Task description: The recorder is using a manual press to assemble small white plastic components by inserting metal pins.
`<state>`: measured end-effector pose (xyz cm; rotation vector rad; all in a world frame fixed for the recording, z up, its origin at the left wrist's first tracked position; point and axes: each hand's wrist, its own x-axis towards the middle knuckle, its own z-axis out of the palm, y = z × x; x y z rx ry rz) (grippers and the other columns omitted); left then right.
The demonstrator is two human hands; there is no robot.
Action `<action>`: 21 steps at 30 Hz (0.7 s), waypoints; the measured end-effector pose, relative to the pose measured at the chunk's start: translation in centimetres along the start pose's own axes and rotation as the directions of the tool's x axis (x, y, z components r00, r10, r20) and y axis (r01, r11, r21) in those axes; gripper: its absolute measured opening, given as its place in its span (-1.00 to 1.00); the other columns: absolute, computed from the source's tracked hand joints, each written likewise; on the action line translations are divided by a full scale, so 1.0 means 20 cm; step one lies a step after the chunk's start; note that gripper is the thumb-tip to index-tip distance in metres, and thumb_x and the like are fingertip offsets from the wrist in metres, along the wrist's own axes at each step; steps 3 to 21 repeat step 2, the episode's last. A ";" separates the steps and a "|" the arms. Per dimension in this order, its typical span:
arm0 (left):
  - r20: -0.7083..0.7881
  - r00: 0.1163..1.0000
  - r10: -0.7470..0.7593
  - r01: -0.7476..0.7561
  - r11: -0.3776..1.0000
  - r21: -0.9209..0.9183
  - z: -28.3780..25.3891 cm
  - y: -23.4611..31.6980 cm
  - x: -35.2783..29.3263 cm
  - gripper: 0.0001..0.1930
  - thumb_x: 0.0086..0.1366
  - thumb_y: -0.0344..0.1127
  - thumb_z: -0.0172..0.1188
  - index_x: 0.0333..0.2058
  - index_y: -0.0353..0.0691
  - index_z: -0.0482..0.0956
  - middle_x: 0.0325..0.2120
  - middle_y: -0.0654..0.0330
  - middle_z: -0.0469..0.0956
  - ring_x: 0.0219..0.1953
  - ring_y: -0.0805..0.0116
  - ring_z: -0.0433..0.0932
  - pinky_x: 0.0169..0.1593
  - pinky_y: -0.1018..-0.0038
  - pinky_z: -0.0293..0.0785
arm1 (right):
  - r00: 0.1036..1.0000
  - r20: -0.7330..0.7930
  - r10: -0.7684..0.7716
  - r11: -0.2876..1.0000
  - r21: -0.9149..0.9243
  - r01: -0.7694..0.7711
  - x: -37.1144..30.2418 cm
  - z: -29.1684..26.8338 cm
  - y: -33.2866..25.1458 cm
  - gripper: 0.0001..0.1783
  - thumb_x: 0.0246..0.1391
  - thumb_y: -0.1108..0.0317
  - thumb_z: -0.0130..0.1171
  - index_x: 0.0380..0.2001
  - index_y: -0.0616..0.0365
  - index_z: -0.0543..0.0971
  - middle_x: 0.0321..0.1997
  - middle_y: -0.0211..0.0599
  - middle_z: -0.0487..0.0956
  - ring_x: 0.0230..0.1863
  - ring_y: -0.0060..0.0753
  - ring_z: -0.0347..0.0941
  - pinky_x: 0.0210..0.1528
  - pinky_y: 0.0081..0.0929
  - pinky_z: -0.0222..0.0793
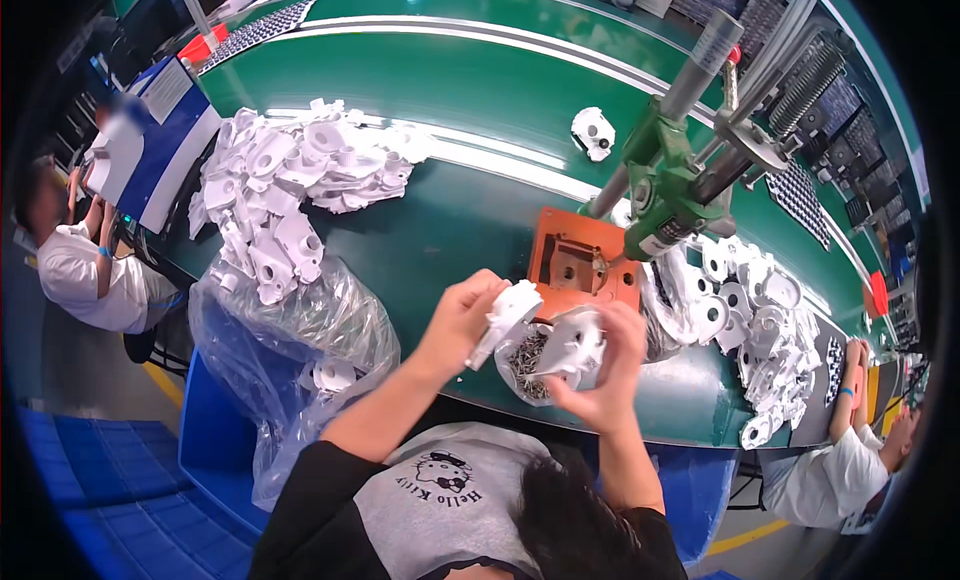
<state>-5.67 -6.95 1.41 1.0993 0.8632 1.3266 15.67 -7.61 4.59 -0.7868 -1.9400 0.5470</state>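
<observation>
My left hand is closed on a white plastic housing part, held tilted above the near edge of the bench. In my right hand is another white plastic housing, gripped between thumb and fingers, with round openings in it. The two parts are close together, but a narrow gap shows between them. Below them sits a bowl of small metal pins or screws, partly covered by the right-hand housing. Just beyond my right hand lies the orange base plate of a green hand press.
White housings form a large heap at the left and another pile at the right. A single housing lies on the green conveyor. A clear plastic bag hangs over a blue bin. Other people sit at both sides.
</observation>
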 end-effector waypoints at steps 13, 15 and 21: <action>-0.138 0.990 -0.025 0.008 0.992 -0.123 0.13 0.03 -0.04 -0.74 0.36 -0.29 0.03 -0.51 -0.28 0.41 -0.52 0.38 0.28 -0.46 0.66 0.20 -0.37 0.64 0.16 | 1.000 0.014 -0.001 0.999 -0.051 0.002 0.06 0.09 -0.08 -0.13 -0.30 0.22 0.44 0.10 0.17 0.23 0.06 -0.09 0.28 0.06 -0.11 0.26 0.09 -0.22 0.21; -0.138 0.990 -0.025 0.008 0.992 -0.123 0.13 0.03 -0.04 -0.74 0.36 -0.29 0.03 -0.51 -0.28 0.41 -0.52 0.38 0.28 -0.46 0.66 0.20 -0.37 0.64 0.16 | 1.000 0.014 -0.001 0.999 -0.051 0.002 0.06 0.09 -0.08 -0.13 -0.30 0.22 0.44 0.10 0.17 0.23 0.06 -0.09 0.28 0.06 -0.11 0.26 0.09 -0.22 0.21; -0.138 0.990 -0.025 0.008 0.992 -0.123 0.13 0.03 -0.04 -0.74 0.36 -0.29 0.03 -0.51 -0.28 0.41 -0.52 0.38 0.28 -0.46 0.66 0.20 -0.37 0.64 0.16 | 1.000 0.014 -0.001 0.999 -0.051 0.002 0.06 0.09 -0.08 -0.13 -0.30 0.22 0.44 0.10 0.17 0.23 0.06 -0.09 0.28 0.06 -0.11 0.26 0.09 -0.22 0.21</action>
